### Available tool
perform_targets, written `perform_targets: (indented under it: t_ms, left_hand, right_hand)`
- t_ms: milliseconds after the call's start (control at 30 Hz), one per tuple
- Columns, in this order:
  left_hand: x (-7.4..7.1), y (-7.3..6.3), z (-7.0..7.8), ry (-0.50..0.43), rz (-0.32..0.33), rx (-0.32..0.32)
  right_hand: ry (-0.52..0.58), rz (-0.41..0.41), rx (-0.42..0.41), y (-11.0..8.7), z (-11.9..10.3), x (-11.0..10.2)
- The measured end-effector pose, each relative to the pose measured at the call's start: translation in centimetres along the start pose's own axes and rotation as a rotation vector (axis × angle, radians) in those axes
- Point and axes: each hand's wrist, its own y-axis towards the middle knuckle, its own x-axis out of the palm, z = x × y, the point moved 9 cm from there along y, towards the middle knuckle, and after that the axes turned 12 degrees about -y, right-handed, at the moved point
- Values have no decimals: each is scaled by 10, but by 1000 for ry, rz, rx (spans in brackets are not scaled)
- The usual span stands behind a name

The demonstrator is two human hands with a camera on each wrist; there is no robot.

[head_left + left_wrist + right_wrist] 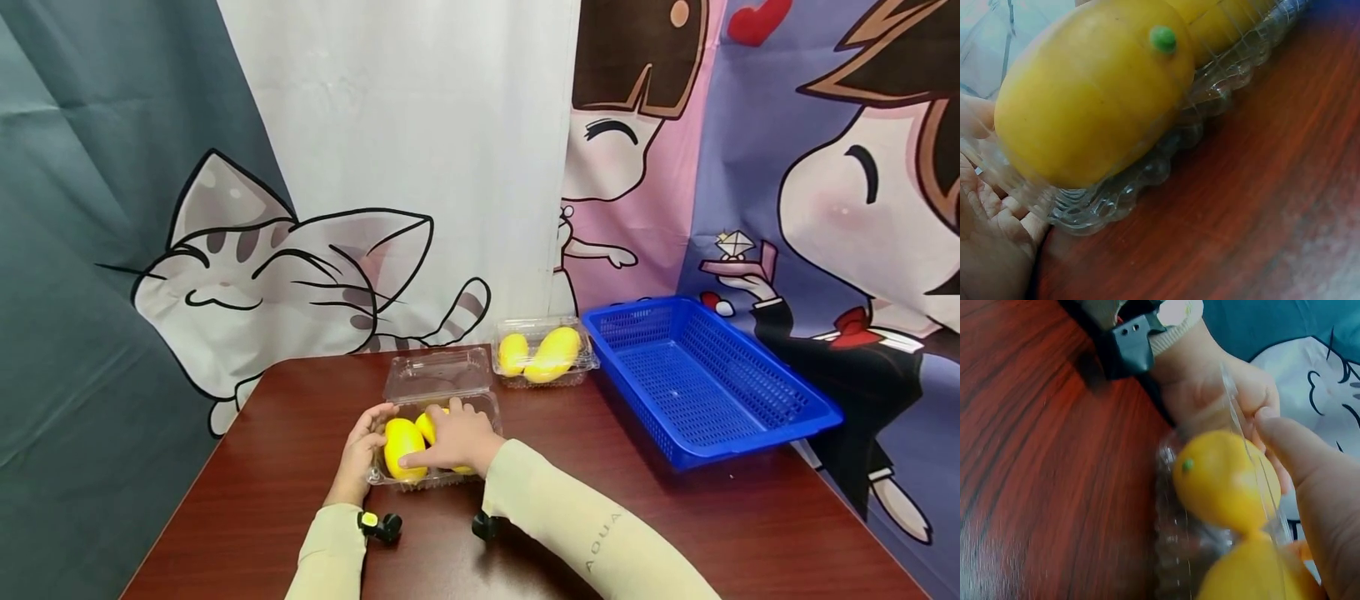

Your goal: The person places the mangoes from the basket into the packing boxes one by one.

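Note:
A clear plastic clamshell box (442,481) lies with its lid (438,372) folded back on the dark red table. Inside it are yellow mangoes: one mango (405,450) on the left, its green stem end showing in the left wrist view (1094,94), and another mango (1254,575) to its right. My left hand (360,454) grips the box's left wall, thumb at the rim and fingers outside. From above, my right hand (459,437) holds the right-hand mango, its thumb reaching across toward the left one; its fingertips are partly hidden.
A second clear box (545,379) with yellow mangoes stands behind, against the printed cloth backdrop (420,125). Right of it sits a blue plastic basket (675,367), its near corner over the table (600,483). Black wrist-camera mounts (388,527) hang by both wrists.

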Motion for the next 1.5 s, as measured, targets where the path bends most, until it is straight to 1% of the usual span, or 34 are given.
perform_targets:
  t_ms: [167,300,367,433,500,600,700,833,1000,1100,1233,1333,1433,1500]
  left_hand:
    - [2,0,1,-10,-33,19]
    - [4,0,0,17,-35,-3]
    - [3,0,0,40,-28,-21]
    - [3,0,-1,58,-18,-44]
    - [3,0,-2,74,-19,-52]
    - [4,-1,-2,82,-25,-53]
    - [5,-2,-1,83,-29,-31]
    - [5,-1,1,78,-37,-3]
    - [6,-1,1,104,-45,-27]
    - [7,-1,0,118,-43,-24]
    - [6,0,0,117,-51,-13]
    - [5,1,0,103,-58,-10]
    - [4,1,1,67,-71,-9]
    - [3,-1,1,36,-82,-23]
  right_hand:
    - [-81,31,73,-2,-10,-3]
    - [-150,44,95,-2,-13,-3]
    - [-164,43,81,-2,-14,-4]
    - [-159,41,59,-2,-15,-4]
    - [-149,42,26,-1,-16,-5]
    - [-144,44,-22,-1,-16,-5]
    - [-144,45,-58,-1,-16,-4]
    - [-169,55,-53,-1,-16,-2]
    - [-219,75,-30,-1,-19,-3]
    - [-241,61,-33,0,-20,-2]
    - [-240,29,-41,2,-19,-2]
    - [-216,28,-62,2,-17,-3]
    - [-132,61,-86,-1,-12,-7]
    - [-38,105,-72,-5,-1,-14]
